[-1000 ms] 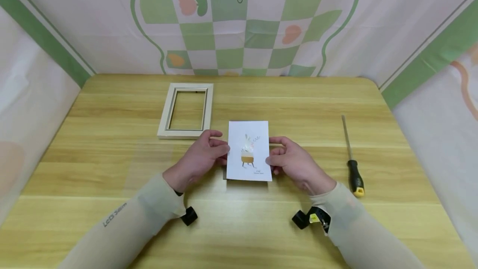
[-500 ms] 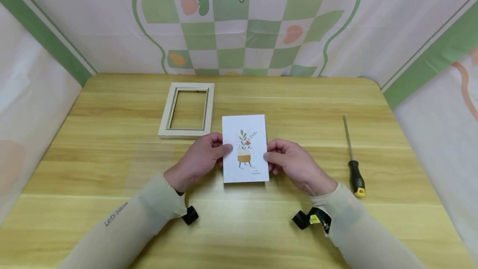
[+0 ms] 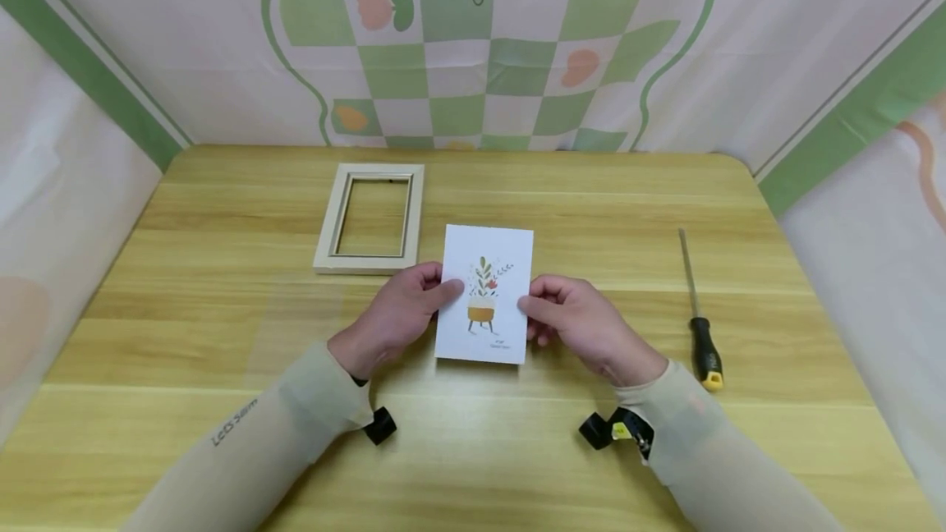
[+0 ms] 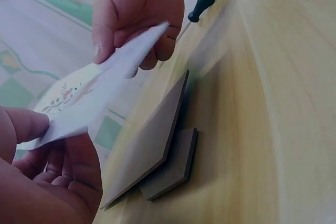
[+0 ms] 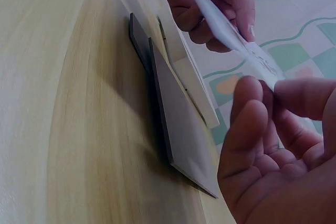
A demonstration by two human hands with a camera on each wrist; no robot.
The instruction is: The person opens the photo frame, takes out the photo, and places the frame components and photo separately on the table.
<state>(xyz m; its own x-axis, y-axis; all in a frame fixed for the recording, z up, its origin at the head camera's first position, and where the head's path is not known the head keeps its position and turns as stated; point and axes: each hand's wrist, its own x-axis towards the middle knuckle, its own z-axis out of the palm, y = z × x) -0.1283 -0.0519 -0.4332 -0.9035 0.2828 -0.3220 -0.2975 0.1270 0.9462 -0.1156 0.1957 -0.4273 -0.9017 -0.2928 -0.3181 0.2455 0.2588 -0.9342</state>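
A white card (image 3: 484, 294) printed with a potted plant hangs a little above the table, held by both hands. My left hand (image 3: 405, 306) pinches its left edge and my right hand (image 3: 569, 318) pinches its right edge. In the left wrist view the card (image 4: 100, 98) is lifted and slightly bent above a dark backing board (image 4: 149, 145) that lies propped on its stand. The right wrist view shows the same board (image 5: 178, 124) under the card (image 5: 231, 35). An empty cream picture frame (image 3: 369, 217) lies flat behind my left hand.
A screwdriver (image 3: 698, 318) with a black and yellow handle lies on the wooden table (image 3: 222, 327) to the right of my right hand. Patterned cloth walls close in the table at the back and both sides.
The card has been lifted off the board and drawn slightly towards me, now tilting a little clockwise. The glare on its picture is gone. Both hands keep their hold.
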